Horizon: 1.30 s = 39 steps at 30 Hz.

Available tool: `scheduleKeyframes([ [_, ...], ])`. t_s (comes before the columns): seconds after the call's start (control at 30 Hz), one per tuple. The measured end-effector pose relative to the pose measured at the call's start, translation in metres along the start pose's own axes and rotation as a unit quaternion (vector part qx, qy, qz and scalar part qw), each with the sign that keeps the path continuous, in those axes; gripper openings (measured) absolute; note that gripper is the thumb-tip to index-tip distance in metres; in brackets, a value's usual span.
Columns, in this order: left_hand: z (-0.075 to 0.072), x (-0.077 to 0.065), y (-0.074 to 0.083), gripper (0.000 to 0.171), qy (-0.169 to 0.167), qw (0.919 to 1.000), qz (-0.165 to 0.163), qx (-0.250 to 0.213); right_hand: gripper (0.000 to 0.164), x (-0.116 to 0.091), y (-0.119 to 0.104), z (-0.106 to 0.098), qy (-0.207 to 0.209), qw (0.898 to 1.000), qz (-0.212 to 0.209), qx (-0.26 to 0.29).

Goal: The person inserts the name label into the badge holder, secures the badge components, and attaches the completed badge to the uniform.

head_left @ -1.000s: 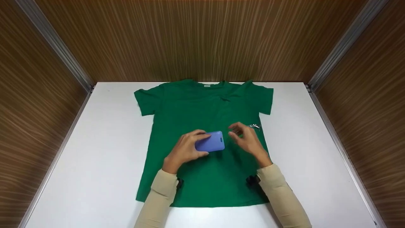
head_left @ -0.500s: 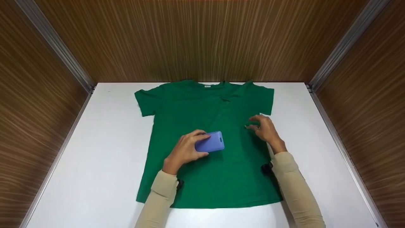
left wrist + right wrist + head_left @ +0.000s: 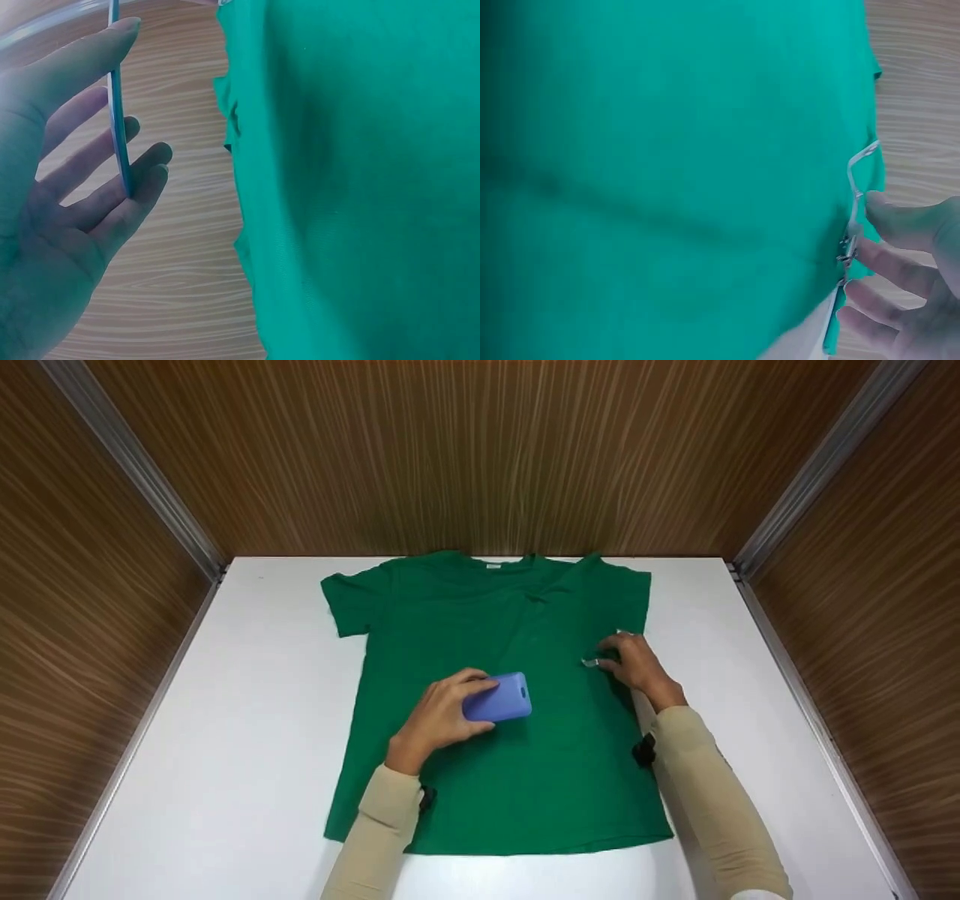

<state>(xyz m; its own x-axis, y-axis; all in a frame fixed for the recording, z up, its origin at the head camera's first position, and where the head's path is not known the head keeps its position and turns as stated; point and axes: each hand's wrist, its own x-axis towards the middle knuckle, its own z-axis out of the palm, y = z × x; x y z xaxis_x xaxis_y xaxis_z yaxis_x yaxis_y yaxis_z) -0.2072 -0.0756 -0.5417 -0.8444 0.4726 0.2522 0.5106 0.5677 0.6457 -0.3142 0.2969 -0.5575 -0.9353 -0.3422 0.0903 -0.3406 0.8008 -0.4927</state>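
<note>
Count: 2 hands, 1 flat purple case, 1 small silvery metal piece, 1 green T-shirt, 2 beige sleeves. The L hand (image 3: 439, 712) is clamped on the purple case (image 3: 506, 699), thumb along the near side, fingers over the far side; the L wrist view has it edge-on btwn thumb & fingers. The R hand (image 3: 637, 664) is well apart from the L, fingertips at the metal piece (image 3: 590, 663), thumb & index spaced a bit; can't tell if they pinch it.

Case has 1 dark slot at its R end; can't tell what's inside. It's over the lower-mid body of the T-shirt (image 3: 480, 787), approx. halfway btwn the bench's L & R edges. Metal piece is over the shirt's R side, below that short sleeve, nearer the bench's R edge than the case is.

Shirt lies spread on the white bench (image 3: 225, 720), w/ collar at the far edge, 1 pale label (image 3: 493, 565) there, & hem toward the near side. Wide strips of bench show L & R of the shirt, a narrower one below the hem. 3 wood-grain panels (image 3: 480, 457) rise at the far, L & R edges. Beige sleeves (image 3: 382, 829) come in from the near side.
</note>
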Motion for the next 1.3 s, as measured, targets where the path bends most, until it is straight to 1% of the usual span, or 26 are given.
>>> scheduleKeyframes([
  [0.13,-0.001,0.0,0.001,0.063,-0.002,1.0,-0.003,-0.001,0.028,0.003,0.004,-0.001,-0.016,1.0,0.013,-0.004],
  [0.23,-0.001,0.0,0.001,0.063,-0.003,1.0,-0.002,-0.001,0.024,0.006,0.008,-0.001,-0.021,1.0,0.009,-0.009],
  [0.37,-0.001,0.0,0.001,0.063,-0.005,1.0,-0.002,-0.001,0.017,0.008,0.011,0.0,-0.018,1.0,-0.011,-0.017],
  [0.6,0.0,0.001,0.0,0.063,-0.004,1.0,-0.002,-0.002,0.008,0.009,0.011,-0.001,-0.024,1.0,-0.004,-0.016],
  [0.9,-0.001,0.001,0.0,0.061,-0.003,1.0,-0.006,0.0,0.012,0.01,0.006,0.001,-0.031,0.999,-0.014,-0.037],
  [1.13,-0.003,0.002,0.001,0.062,-0.005,0.9999,-0.009,0.001,0.008,0.007,0.001,0.0,-0.043,0.999,0.021,-0.007],
  [1.3,-0.001,0.001,0.0,0.063,-0.006,1.0,-0.007,0.001,0.01,0.004,-0.005,-0.002,-0.055,0.997,0.023,0.04],
])
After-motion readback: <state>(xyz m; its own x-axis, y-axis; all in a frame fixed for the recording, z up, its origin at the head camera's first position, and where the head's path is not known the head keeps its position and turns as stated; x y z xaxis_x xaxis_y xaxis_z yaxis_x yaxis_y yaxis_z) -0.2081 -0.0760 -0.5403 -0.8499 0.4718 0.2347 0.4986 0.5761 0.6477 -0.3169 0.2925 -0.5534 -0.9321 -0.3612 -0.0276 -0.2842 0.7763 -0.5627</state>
